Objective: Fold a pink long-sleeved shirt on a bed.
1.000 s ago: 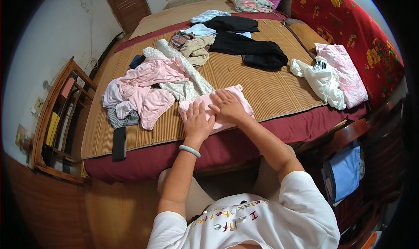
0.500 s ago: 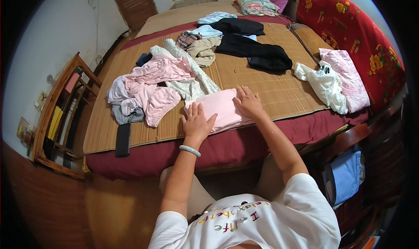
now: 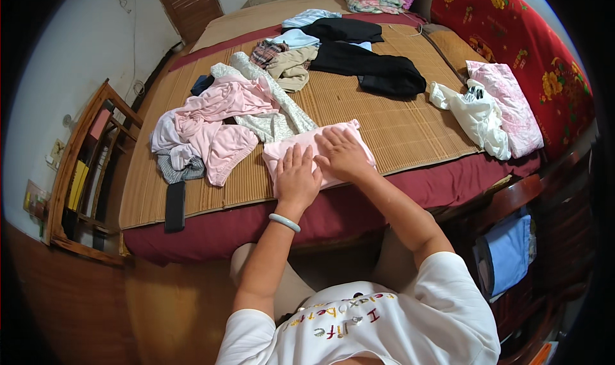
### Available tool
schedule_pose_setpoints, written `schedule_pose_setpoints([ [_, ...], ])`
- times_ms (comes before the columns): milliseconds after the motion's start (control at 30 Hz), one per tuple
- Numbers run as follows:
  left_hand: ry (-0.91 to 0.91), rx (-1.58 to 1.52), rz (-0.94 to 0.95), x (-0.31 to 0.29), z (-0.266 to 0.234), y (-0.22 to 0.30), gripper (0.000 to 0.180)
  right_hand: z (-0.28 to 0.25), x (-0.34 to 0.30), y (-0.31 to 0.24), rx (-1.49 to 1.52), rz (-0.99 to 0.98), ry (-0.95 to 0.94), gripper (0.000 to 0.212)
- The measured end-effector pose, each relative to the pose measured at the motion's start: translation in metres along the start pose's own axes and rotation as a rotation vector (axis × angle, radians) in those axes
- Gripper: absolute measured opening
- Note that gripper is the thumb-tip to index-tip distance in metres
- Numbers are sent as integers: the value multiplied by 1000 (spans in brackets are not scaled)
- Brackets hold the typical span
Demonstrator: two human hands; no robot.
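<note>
A pale pink garment, folded into a flat rectangle, lies at the near edge of the bamboo mat on the bed. Both my hands rest flat on top of it, side by side. My left hand presses on its left half, fingers stretched out, a pale bangle on that wrist. My right hand lies open over its middle, fingers pointing to the upper left. Just beyond the folded piece, a white patterned garment touches its far edge. A loose pink garment is heaped to the left.
A black phone lies at the mat's near left edge. Black trousers and beige clothing spread farther back. At the right are a white plastic bag and a pink-white pillow. A chair with folded blue cloth stands lower right.
My hands have slid inward from the two sides of the folded pink garment and now lie close together on its middle. The view has shifted slightly.
</note>
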State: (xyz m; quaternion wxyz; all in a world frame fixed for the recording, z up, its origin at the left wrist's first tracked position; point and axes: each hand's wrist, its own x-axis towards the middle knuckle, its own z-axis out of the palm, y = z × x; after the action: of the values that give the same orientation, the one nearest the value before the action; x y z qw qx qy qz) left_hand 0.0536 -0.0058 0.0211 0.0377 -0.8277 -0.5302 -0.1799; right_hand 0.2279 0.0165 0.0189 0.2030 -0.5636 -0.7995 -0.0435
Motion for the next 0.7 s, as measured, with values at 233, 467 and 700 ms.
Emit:
schedule_pose_setpoints([
  [233, -23, -17, -140, -8, -3, -33, 62, -11, -4, 39, 26, 301, -56, 65],
  [467, 10, 24, -155, -11, -2, -46, 58, -22, -11, 53, 191, 389, -114, 62],
  [700, 44, -100, -104, -1, -31, -40, 46, -31, -1, 9, 50, 125, 101, 55],
])
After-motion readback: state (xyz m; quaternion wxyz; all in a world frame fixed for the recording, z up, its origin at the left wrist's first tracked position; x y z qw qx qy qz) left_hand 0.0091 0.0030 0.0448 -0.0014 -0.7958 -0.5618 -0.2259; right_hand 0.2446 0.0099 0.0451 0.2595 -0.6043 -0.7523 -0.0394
